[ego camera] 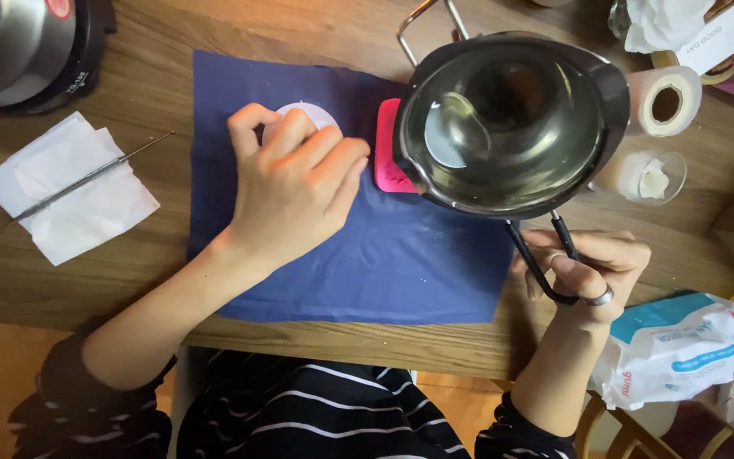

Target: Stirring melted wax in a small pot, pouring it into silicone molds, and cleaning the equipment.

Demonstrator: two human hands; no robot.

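**A small pot held above a blue sheet**

Seen from the head camera, the person sits at a wooden worktop (324,25) with both forearms stretched over it. The right hand (588,268) is closed around the thin black wire handle (541,263) of a small dark metal pot (511,123), gripping it between thumb and fingers; a ring shows on one finger. The pot is held up above the worktop, over the right part of a dark blue sheet (401,255), and its shiny inside faces the camera. It covers most of a bright pink mould (386,157) that lies on the sheet just beneath its left rim.

The left hand (295,187) rests on the blue sheet with its fingers curled and its fingertips pressing on a white round disc (312,112), which peeks out beyond the knuckles. The hand grasps nothing that I can make out; it only bears down on the disc, just beside the pink mould.

Well to the left lies a folded white tissue (70,191) with a slim metal tool (78,183) set aslant across it. A round steel appliance (23,47) sits in the far left corner. At the right stand a roll of white tape (664,102), a small clear cup (647,177) and, nearer the edge, a pack of wet wipes (677,344).
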